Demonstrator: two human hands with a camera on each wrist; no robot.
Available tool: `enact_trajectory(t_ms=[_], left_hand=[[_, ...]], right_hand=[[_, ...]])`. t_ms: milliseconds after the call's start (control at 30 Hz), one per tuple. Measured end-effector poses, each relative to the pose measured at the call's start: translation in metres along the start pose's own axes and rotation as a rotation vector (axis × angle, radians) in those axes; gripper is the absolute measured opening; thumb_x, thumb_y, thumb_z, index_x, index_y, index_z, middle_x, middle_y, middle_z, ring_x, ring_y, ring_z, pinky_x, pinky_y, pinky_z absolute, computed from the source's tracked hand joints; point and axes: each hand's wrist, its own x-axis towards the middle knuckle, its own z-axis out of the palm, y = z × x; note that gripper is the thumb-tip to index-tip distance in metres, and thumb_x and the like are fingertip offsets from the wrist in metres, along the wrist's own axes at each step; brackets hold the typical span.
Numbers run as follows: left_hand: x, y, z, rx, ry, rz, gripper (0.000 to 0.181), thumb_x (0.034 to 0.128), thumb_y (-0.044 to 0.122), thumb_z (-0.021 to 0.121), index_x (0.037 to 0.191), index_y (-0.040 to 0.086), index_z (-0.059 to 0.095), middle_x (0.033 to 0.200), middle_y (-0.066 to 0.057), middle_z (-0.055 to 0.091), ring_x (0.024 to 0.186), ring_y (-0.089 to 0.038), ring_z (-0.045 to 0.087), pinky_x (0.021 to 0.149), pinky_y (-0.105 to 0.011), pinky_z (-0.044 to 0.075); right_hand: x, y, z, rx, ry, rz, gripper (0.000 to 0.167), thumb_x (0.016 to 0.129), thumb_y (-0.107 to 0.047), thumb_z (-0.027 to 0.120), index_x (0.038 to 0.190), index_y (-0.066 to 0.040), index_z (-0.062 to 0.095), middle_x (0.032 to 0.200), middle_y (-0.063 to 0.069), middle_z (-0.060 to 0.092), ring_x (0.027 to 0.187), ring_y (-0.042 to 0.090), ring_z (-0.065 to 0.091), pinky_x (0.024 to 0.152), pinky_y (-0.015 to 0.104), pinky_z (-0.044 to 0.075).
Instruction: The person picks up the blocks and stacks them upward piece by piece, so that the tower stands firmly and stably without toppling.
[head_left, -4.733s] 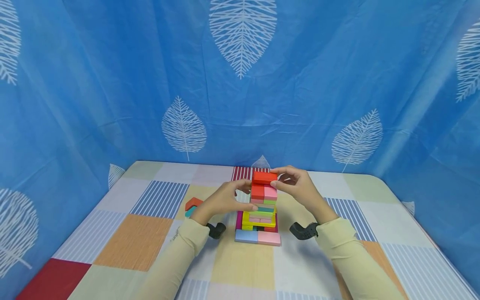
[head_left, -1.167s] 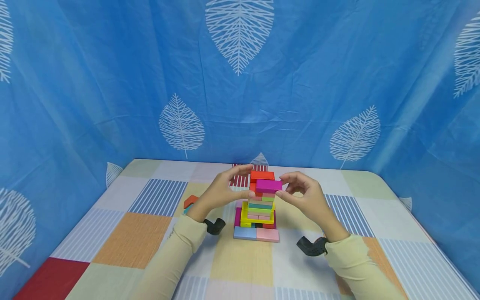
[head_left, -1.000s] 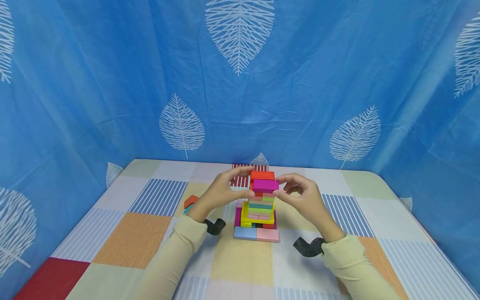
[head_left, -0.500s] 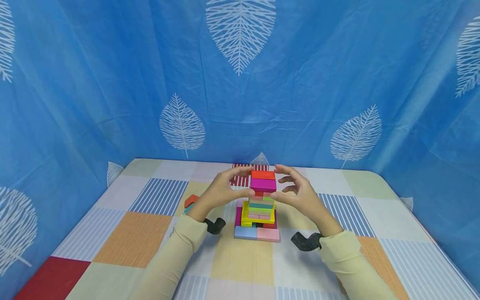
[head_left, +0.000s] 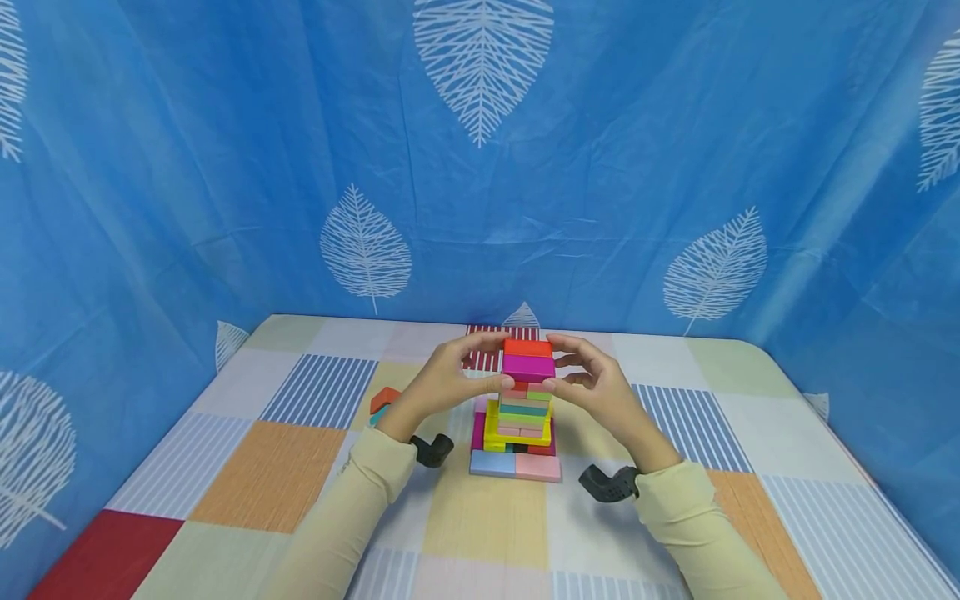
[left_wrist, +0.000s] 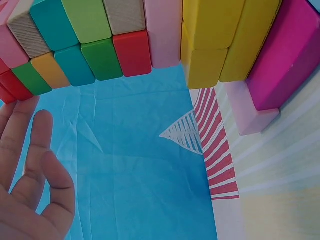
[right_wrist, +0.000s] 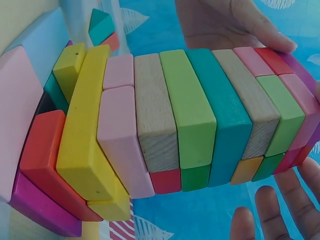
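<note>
A tower of colourful wooden blocks (head_left: 523,410) stands upright mid-table. On its top lie a magenta block (head_left: 528,367) in front and a red block (head_left: 527,347) behind, side by side. My left hand (head_left: 442,383) touches the top's left side, thumb near the magenta block's lower front corner, index finger at the back. My right hand (head_left: 600,379) mirrors it on the right, fingers gently bent and spread. Lower fingers of the left hand (left_wrist: 37,175) hang loose beside the tower in the left wrist view. Lower down, yellow blocks (right_wrist: 85,130) form a wider layer.
Flat light-blue (head_left: 492,462) and pink (head_left: 538,467) blocks lie at the tower's foot. Loose orange-red (head_left: 385,399) and teal (head_left: 377,414) pieces lie left, partly behind the left wrist. A patchwork cloth covers the table (head_left: 487,521); a blue curtain (head_left: 585,167) hangs behind.
Pinched in the right hand earlier, the magenta block has moved left onto the tower's top, beside the red block. The right hand's fingers have since spread along the top's right side.
</note>
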Motion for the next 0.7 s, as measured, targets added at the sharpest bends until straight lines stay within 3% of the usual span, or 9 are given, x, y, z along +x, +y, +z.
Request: enact_trajectory(t_ms=[200,333,533,700], left_hand=[[-0.003,0.0,-0.016,0.037,-0.022,0.024,0.076,0.0934,0.019,0.086,0.159,0.003,0.051,0.158,-0.015,0.057,0.14,-0.04,0.054,0.108,-0.06,0.049],[-0.012,-0.005,-0.037,0.077,-0.029,0.022,0.062,0.0982,0.02,0.081,0.154,0.004,0.058,0.15,-0.014,0.063,0.132,-0.037,0.06,0.104,-0.058,0.049],[-0.034,-0.036,-0.072,0.122,-0.076,-0.078,0.046,0.1043,0.02,0.072,0.145,0.0,0.065,0.143,-0.019,0.067,0.127,-0.039,0.062,0.104,-0.054,0.052],[-0.053,-0.066,-0.094,0.151,-0.068,-0.219,0.046,0.1062,0.015,0.069,0.145,-0.008,0.061,0.145,-0.028,0.062,0.13,-0.046,0.058,0.107,-0.059,0.052]], right_hand=[[0.0,0.003,-0.002,0.013,-0.02,0.009,0.071,0.095,-0.005,0.079,0.158,0.0,0.048,0.151,0.021,0.054,0.128,0.035,0.055,0.099,0.027,0.054],[0.0,0.006,-0.004,0.025,-0.037,0.006,0.073,0.094,-0.006,0.079,0.16,0.0,0.046,0.152,0.022,0.052,0.129,0.036,0.054,0.1,0.027,0.054],[0.001,0.009,-0.005,0.049,-0.069,-0.006,0.076,0.094,-0.006,0.079,0.161,0.0,0.044,0.153,0.024,0.051,0.128,0.036,0.055,0.098,0.026,0.056],[0.001,0.012,-0.006,0.048,-0.077,-0.012,0.077,0.093,-0.005,0.08,0.161,-0.001,0.044,0.153,0.022,0.051,0.127,0.035,0.055,0.097,0.027,0.056]])
